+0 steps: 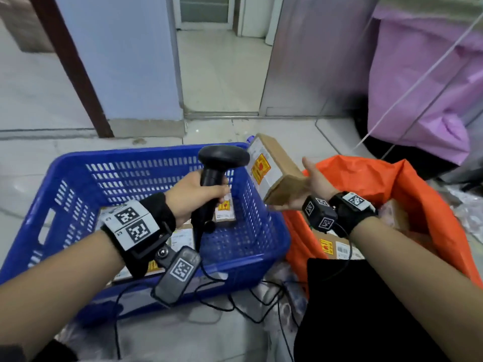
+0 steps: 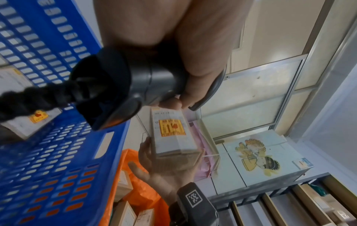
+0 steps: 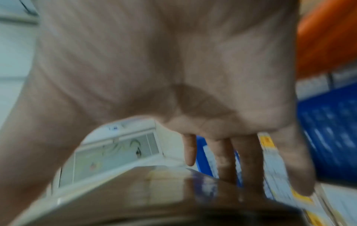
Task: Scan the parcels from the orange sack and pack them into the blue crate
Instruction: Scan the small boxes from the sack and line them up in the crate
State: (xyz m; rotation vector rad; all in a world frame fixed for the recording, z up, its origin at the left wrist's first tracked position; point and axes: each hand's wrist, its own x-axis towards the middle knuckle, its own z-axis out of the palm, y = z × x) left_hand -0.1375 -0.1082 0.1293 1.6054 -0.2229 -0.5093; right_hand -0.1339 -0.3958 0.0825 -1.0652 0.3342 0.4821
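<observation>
My left hand (image 1: 194, 195) grips the handle of a black barcode scanner (image 1: 222, 158) over the blue crate (image 1: 78, 184); its head faces right. My right hand (image 1: 311, 188) holds a cardboard parcel (image 1: 274, 168) between thumb and fingers, tilted, beside the crate's right rim. The parcel's white label with a yellow sticker faces the scanner (image 2: 135, 82), as the parcel (image 2: 172, 133) shows in the left wrist view. Several labelled parcels (image 1: 224, 211) lie in the crate. The orange sack (image 1: 418, 194) stands open at the right with more parcels (image 1: 337, 246) inside. The right wrist view is blurred: palm (image 3: 173, 76), parcel (image 3: 154, 191).
The scanner's black cable (image 1: 235, 307) loops over the floor in front of the crate. A purple cover (image 1: 431, 87) hangs at the far right. A blue-white pillar (image 1: 117, 61) and a doorway stand behind the crate. Dark clothing (image 1: 366, 309) fills the lower right.
</observation>
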